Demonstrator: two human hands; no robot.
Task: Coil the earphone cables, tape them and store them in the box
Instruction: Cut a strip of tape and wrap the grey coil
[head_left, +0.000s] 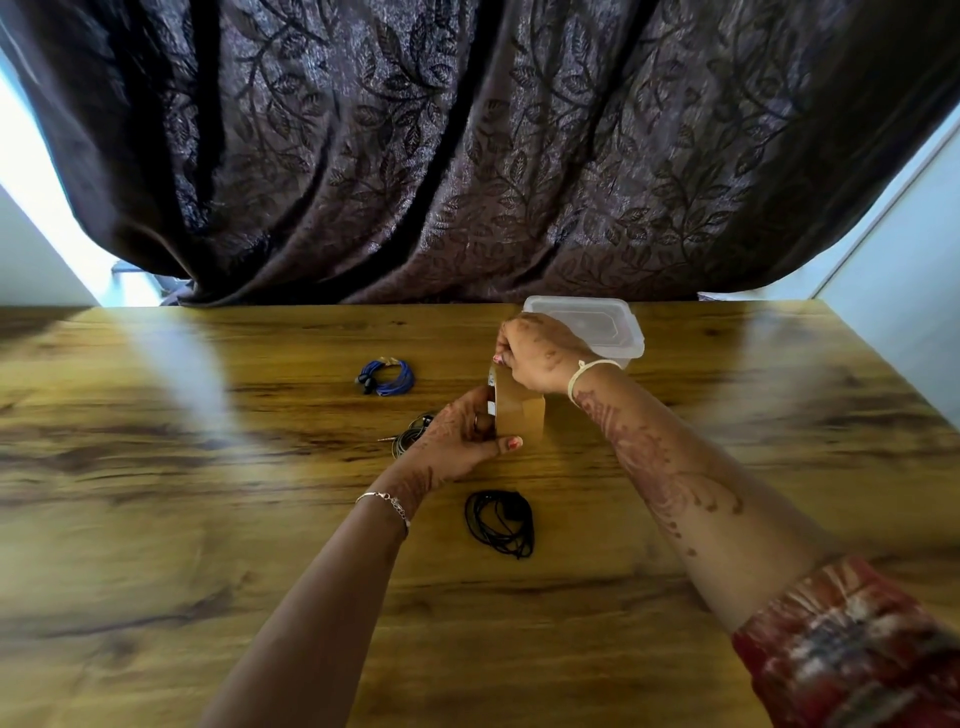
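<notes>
Above the wood-grain worktop (208, 519), the left hand (462, 436) grips a brown roll of packing tape (519, 413) with curled fingers, while the right hand (535, 353) pinches the roll's upper edge. A coiled blue earphone cable (387, 376) lies well left of the tape, a dark earphone cable (408, 439) sits partly under the left hand, and a loose black earphone cable (498, 522) lies nearer the person. The clear plastic lidded box (592, 325) stands at the far edge, just behind the right hand.

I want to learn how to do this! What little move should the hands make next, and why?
Probably peel a short strip off the brown tape roll. The left hand and right hand both grip it, held upright, and the black earphone coil lies nearby with no tape showing, so it likely needs binding next.
</notes>
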